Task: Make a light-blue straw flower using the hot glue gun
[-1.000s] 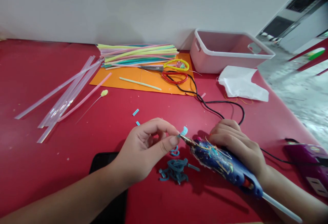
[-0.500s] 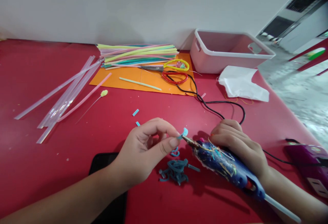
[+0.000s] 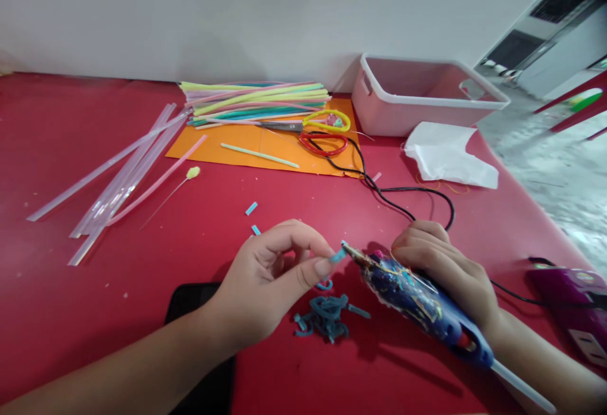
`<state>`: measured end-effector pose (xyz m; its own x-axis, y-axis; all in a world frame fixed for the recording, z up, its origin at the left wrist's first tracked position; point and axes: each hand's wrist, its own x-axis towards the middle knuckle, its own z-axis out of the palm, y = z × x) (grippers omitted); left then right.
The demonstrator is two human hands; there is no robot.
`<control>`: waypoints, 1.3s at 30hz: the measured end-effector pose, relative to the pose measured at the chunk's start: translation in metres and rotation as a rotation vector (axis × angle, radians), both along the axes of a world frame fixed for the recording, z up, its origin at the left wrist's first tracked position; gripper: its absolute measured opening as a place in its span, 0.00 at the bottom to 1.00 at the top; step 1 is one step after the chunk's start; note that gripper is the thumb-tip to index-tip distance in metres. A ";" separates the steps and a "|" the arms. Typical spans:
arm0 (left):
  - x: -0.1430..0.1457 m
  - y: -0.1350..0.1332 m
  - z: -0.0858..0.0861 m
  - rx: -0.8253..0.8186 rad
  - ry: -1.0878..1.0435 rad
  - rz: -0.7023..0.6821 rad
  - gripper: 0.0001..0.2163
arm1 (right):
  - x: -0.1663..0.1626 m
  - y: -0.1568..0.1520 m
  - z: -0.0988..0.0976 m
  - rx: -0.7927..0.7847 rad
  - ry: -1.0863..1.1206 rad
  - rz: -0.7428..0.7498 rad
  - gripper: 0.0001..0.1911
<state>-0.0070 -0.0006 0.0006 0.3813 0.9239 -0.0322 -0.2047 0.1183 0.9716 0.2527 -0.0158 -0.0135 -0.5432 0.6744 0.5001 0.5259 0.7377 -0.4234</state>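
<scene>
My left hand (image 3: 272,282) pinches a small curled blue straw piece (image 3: 338,254) between thumb and forefinger, just above the red table (image 3: 95,288). My right hand (image 3: 443,269) grips a blue glue gun (image 3: 417,304) smeared with dried glue. The gun's metal nozzle (image 3: 351,252) touches the straw piece. Below the pinch lies a small heap of glued blue straw loops (image 3: 325,317). Two short blue straw bits (image 3: 251,208) lie farther back on the table.
Clear glue sticks (image 3: 114,181) lie at the left. Coloured straws (image 3: 256,99), scissors (image 3: 313,123) and orange paper (image 3: 265,146) sit at the back, beside a white tub (image 3: 422,95) and tissue (image 3: 448,155). A black cord (image 3: 403,197) runs back. A purple device (image 3: 573,298) lies at the right, a black phone (image 3: 199,339) under my left arm.
The glue gun has shifted slightly right and its nozzle has risen a little. The blue straw piece in my left hand has tilted flatter against the nozzle.
</scene>
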 end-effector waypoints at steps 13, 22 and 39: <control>-0.001 -0.002 0.002 -0.002 -0.038 -0.011 0.04 | 0.002 0.003 -0.002 0.024 -0.019 -0.011 0.06; 0.001 -0.002 0.001 -0.061 0.028 0.015 0.06 | 0.002 0.001 0.000 0.050 -0.011 -0.019 0.07; 0.000 -0.003 0.001 -0.086 0.001 -0.011 0.06 | -0.001 -0.001 -0.001 0.023 -0.039 -0.026 0.06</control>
